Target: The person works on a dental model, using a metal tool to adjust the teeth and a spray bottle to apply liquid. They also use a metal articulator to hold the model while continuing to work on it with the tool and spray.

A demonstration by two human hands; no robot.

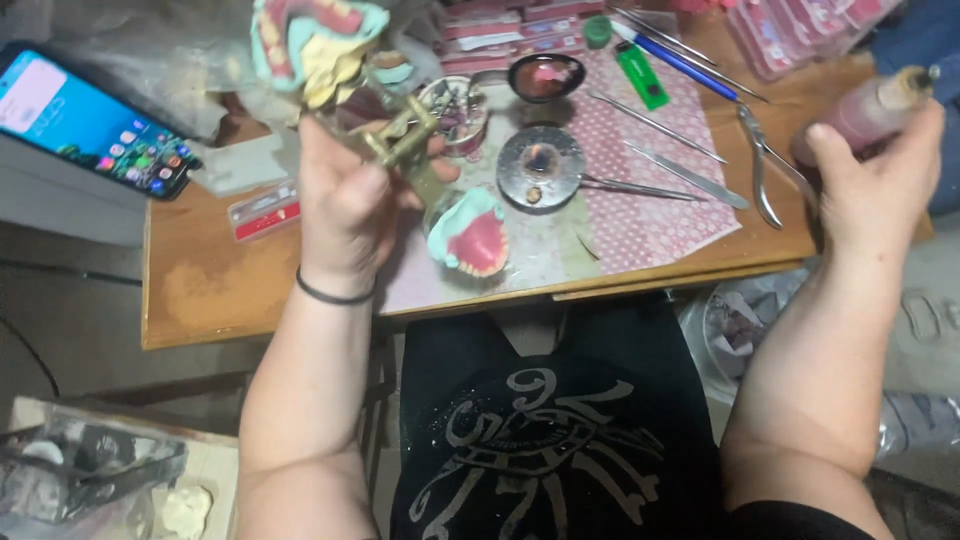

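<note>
The wooden desk (200,290) is carrying a pink dotted cloth (650,215) toward its right edge, with a phone (90,125) lying lit off the left corner. The left hand (350,205) is gripping a brass hinged frame (400,140) with a set of teal-and-pink false teeth (310,40) mounted on top — raised above the desk's middle. The right hand (870,190) is closing around a pinkish bottle (870,110) at the right edge. A second tooth model (472,235) is resting near the front edge, beside a round metal dish (541,163) and pliers (765,165).
</note>
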